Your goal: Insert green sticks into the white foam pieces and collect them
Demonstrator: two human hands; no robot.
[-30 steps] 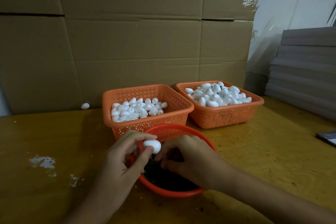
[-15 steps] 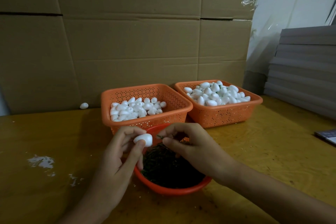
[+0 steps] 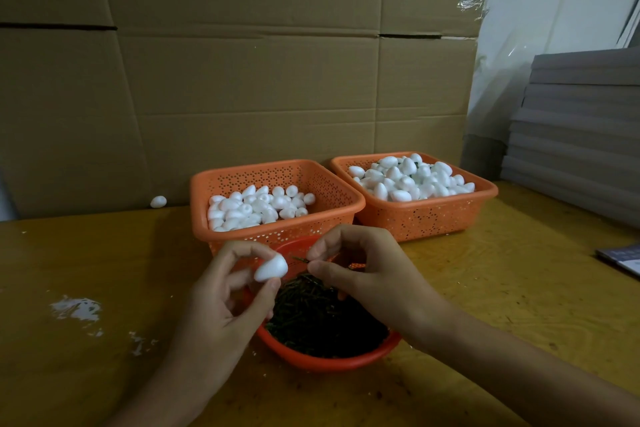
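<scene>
Fingertips [image 3: 314, 254] of the right hand [image 3: 367, 274] pinch a green stick [image 3: 300, 259], free end aimed at the white foam piece [image 3: 271, 268] just beside, seemingly not yet touching. The left hand [image 3: 221, 298] grips that piece steady for piercing. Beneath lies the red bowl [image 3: 329, 362]; its rim and the orange basket [image 3: 277, 234] beyond leave room.

One wide-angle camera, worn on the head, looks forward and down from the near side of the yellow table [image 3: 519, 305], facing the cardboard wall [image 3: 242, 97] at the far edge. It sits close to the work. Both forearms enter from the bottom edge, and the left hand [image 3: 214, 305] and right hand [image 3: 374, 274] fill the lower centre.
</scene>
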